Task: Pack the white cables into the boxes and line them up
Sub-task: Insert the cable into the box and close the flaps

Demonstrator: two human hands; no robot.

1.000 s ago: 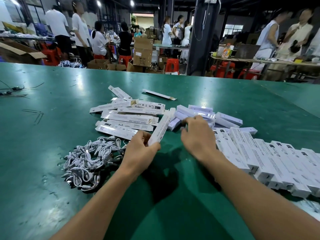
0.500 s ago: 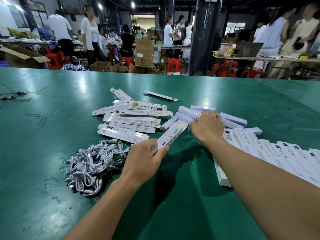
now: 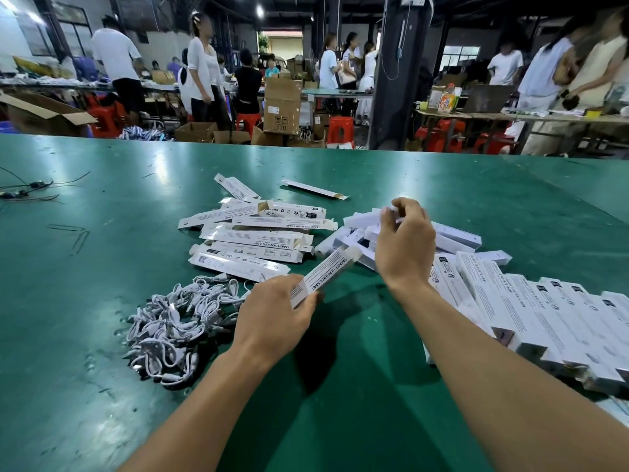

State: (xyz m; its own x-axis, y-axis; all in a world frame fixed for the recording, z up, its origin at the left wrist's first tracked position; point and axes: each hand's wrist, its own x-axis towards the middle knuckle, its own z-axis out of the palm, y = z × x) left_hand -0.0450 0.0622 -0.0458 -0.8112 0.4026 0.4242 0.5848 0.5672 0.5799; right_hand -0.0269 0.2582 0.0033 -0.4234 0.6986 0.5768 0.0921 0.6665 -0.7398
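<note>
My left hand (image 3: 275, 311) grips a box (image 3: 328, 272) by its near end. My right hand (image 3: 405, 247), held apart, pinches a small white piece (image 3: 390, 210) I cannot identify. The white cables (image 3: 177, 321) lie heaped near-left on the desk (image 3: 102, 267). Filling step, I judge; next calls for fetching a cable.

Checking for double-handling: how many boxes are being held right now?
1: the left hand grips a box by its near end. The right hand pinches a small white item, too blurred to name.

Left hand (image 3: 275, 311) grips box (image 3: 328, 270), right hand (image 3: 405, 247) pinches piece (image 3: 389, 210).
</note>
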